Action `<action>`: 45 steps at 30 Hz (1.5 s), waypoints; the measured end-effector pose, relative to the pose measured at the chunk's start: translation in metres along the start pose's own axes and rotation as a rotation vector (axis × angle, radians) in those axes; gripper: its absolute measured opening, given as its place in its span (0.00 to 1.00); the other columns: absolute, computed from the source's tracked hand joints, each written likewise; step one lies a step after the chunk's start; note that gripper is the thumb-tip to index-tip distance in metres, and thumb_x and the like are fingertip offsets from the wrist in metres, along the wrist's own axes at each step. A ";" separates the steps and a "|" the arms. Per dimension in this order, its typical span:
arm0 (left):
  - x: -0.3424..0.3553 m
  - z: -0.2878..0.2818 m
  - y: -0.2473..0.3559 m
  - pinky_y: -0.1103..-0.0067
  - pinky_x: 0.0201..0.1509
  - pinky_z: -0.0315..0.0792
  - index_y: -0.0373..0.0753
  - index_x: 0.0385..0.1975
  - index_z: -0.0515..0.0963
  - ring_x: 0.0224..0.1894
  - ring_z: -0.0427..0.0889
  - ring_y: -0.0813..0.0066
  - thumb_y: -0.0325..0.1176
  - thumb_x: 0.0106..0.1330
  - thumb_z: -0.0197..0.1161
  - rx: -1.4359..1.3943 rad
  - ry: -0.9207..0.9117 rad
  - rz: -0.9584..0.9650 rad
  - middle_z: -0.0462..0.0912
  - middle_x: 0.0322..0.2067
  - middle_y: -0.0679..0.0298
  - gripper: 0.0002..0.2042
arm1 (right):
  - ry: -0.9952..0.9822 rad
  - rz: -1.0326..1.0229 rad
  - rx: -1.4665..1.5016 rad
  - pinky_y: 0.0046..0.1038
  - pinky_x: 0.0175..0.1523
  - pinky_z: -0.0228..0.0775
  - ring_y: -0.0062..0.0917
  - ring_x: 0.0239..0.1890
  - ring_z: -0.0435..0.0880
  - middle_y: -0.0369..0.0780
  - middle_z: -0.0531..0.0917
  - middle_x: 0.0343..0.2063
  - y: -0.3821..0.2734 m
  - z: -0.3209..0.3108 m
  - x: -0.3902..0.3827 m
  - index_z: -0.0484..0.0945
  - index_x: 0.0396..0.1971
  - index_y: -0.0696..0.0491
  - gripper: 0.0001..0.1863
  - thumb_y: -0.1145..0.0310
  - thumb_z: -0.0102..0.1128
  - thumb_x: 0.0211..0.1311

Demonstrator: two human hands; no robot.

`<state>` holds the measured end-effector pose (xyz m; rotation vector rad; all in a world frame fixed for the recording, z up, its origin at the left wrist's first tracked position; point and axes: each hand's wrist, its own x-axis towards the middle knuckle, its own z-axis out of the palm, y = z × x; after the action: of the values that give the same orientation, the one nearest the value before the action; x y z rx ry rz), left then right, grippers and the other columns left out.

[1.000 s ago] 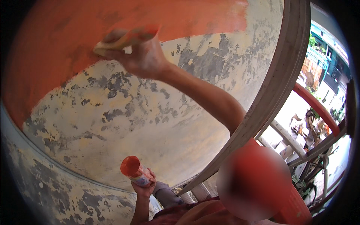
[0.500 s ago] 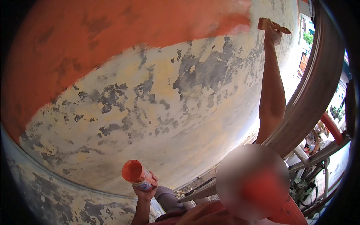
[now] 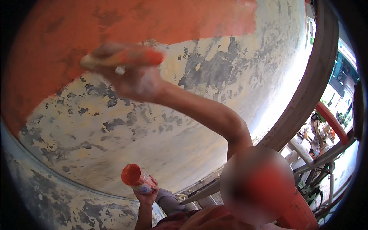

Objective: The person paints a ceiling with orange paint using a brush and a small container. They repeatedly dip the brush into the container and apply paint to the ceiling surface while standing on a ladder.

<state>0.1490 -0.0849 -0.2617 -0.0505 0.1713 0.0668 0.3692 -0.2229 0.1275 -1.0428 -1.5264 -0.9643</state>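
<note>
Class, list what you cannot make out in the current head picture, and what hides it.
Head view: bristle detail of the orange-tipped, pale-handled paintbrush and fingers of the bare right hand, smeared by motion.
Head view: base of the cylindrical, orange-mouthed container, covered by the bare left hand.
Head view: upper limit of the orange-painted wall area, cut off by the top edge.
Head view: brownish clutter outside, too small to identify.

Your wall [image 3: 172,142] looks matt, rough and flaking, smoother where paint [image 3: 153,19] spreads toward 11 o'clock. Your blurred brush [image 3: 131,57], near 11, looks partly wooden. At 7, your cup [image 3: 142,184] looks smooth, slightly glossy. The beam [image 3: 314,92] near 3 seems dull wood; your shirt [image 3: 207,218] at 6, cloth.
</note>
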 end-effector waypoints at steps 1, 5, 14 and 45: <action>-0.002 0.000 0.003 0.68 0.40 0.75 0.44 0.55 0.69 0.50 0.75 0.55 0.57 0.57 0.59 0.014 0.005 0.001 0.74 0.50 0.56 0.30 | 0.127 0.079 0.008 0.28 0.42 0.73 0.27 0.40 0.81 0.39 0.83 0.39 0.016 -0.007 -0.005 0.78 0.47 0.52 0.18 0.74 0.63 0.53; -0.012 -0.010 0.008 0.68 0.41 0.75 0.45 0.56 0.70 0.50 0.75 0.55 0.58 0.57 0.59 0.027 0.004 0.044 0.74 0.50 0.57 0.31 | 0.561 0.292 0.022 0.17 0.35 0.66 0.14 0.34 0.74 0.33 0.79 0.39 0.094 -0.144 -0.039 0.74 0.50 0.55 0.18 0.77 0.55 0.58; -0.026 -0.032 0.011 0.67 0.43 0.75 0.47 0.56 0.70 0.52 0.74 0.55 0.55 0.56 0.62 -0.001 -0.091 0.112 0.74 0.52 0.56 0.30 | 1.095 0.602 -0.914 0.31 0.41 0.73 0.29 0.34 0.82 0.41 0.84 0.33 0.090 -0.340 -0.103 0.81 0.40 0.54 0.13 0.65 0.65 0.56; -0.083 -0.031 0.014 0.71 0.42 0.73 0.45 0.56 0.70 0.51 0.74 0.58 0.53 0.55 0.61 -0.027 -0.082 0.232 0.74 0.53 0.57 0.30 | 0.854 0.380 -0.958 0.31 0.48 0.74 0.32 0.41 0.81 0.43 0.83 0.39 0.084 -0.258 -0.102 0.80 0.43 0.56 0.13 0.72 0.61 0.56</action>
<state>0.0615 -0.0778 -0.2788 -0.0543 0.0937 0.3023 0.5367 -0.4543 0.0774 -1.2344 -0.1029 -1.6181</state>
